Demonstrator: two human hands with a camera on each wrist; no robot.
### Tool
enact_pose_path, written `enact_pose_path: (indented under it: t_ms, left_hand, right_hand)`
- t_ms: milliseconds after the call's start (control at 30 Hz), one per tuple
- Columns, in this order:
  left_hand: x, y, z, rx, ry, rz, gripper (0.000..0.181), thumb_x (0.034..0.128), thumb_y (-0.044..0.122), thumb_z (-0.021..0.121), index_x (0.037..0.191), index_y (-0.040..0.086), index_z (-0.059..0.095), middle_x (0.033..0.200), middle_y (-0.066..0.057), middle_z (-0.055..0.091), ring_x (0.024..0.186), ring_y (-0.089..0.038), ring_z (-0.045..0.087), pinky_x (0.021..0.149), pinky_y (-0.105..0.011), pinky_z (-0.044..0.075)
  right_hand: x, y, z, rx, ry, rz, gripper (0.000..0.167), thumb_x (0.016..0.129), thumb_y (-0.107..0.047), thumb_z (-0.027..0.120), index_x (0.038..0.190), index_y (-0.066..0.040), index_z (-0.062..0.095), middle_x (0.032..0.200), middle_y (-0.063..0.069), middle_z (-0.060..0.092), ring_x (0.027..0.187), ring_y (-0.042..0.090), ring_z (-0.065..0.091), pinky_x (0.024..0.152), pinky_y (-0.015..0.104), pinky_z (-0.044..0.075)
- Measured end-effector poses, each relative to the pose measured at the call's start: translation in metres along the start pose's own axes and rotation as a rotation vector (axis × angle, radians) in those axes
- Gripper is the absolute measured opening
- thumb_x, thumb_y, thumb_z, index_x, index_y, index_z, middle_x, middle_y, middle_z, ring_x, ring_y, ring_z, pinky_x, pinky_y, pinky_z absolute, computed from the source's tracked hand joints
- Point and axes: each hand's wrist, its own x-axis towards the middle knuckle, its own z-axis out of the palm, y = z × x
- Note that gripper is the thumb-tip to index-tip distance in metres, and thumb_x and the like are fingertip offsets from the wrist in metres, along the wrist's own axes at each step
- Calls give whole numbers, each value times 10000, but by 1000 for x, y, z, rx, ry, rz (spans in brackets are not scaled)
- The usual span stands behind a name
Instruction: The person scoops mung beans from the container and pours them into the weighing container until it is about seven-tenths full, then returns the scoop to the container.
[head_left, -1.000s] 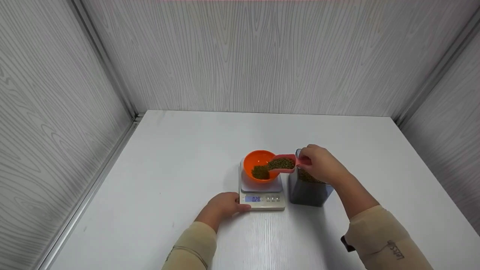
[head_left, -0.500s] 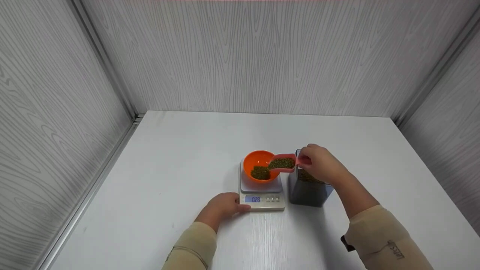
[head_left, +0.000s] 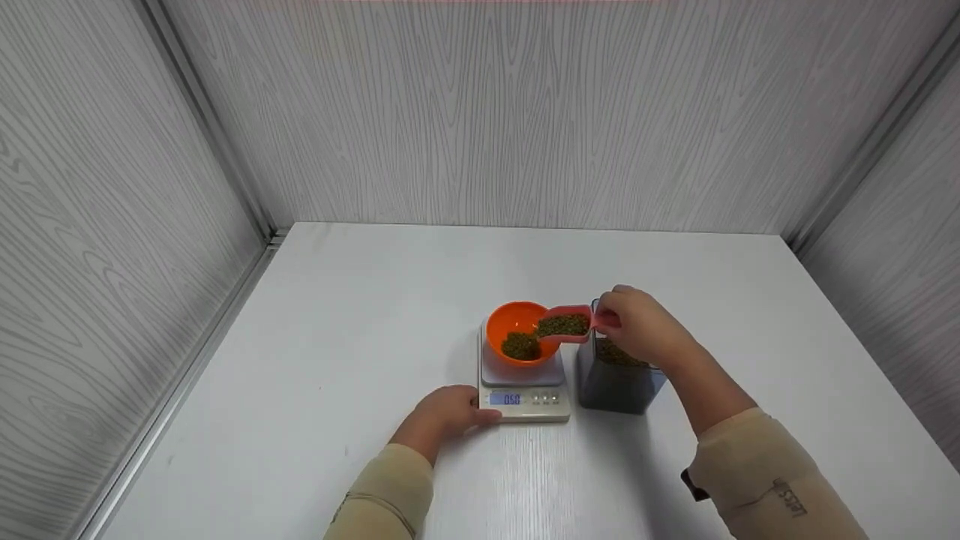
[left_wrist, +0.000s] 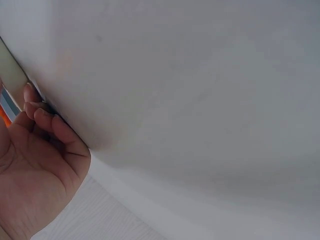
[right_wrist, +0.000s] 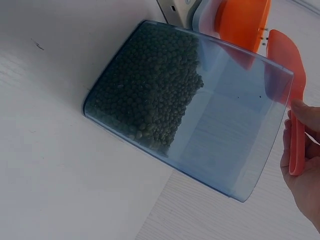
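Note:
My right hand point(head_left: 641, 326) pinches the handle of a pinkish-red scoop point(right_wrist: 287, 57) loaded with small green beans, probably mung beans. The scoop's lip hangs over the right rim of an orange bowl point(head_left: 516, 315), where a small heap of beans point(head_left: 520, 346) lies. In the right wrist view, a few beans drop between scoop and bowl. Under the bowl is a white digital kitchen scale point(head_left: 536, 412), its display lit. My left hand point(head_left: 444, 411) grips the scale's front left corner, thumb on the front; in the left wrist view its fingers point(left_wrist: 47, 120) curl against the scale's edge.
A clear bluish container point(head_left: 619, 394), partly filled with beans, stands just right of the scale, below my right hand. White table point(head_left: 337, 300) surrounds everything. Grey wood-grain panels point(head_left: 480, 112) rise at the back and both sides.
The scale's reading has risen from about 028 to about 050. The right hand and scoop have shifted up very slightly; the left hand stays where it was.

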Motion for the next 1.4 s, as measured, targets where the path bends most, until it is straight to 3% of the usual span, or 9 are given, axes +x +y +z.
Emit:
enact_pose_path:
  t_ms: [600,867,1200,1400]
  left_hand:
    - [-1,-1,0,-17,-5,0,353,761,497,663,913,180,632,865,12,584,817,-205,495,865,-424,410]
    - [-3,0,-1,-32,-10,-11,391,754,502,669,963,173,631,903,13,586,842,-209,495,911,-451,392]
    - [-3,1,-2,-6,-13,0,394,761,513,655,959,173,629,912,6,584,850,-208,494,913,-446,389]
    - [-3,1,-2,-7,-11,11,377,762,509,656,946,181,627,909,12,585,851,-203,494,906,-440,392]
  right_hand:
    - [2,-3,0,-30,16,7,137,823,-96,655,952,-64,625,855,60,551,806,214,526,778,386,493]
    - [4,-7,1,-29,-2,53,136,827,-114,657,957,-81,630,857,61,549,814,219,525,789,388,493]
    - [7,-12,3,-35,-14,86,132,826,-108,654,954,-89,632,861,61,546,814,213,529,772,397,498]
    - [8,-12,3,-31,13,61,108,824,-101,653,929,-88,631,846,58,542,790,209,526,746,377,504]
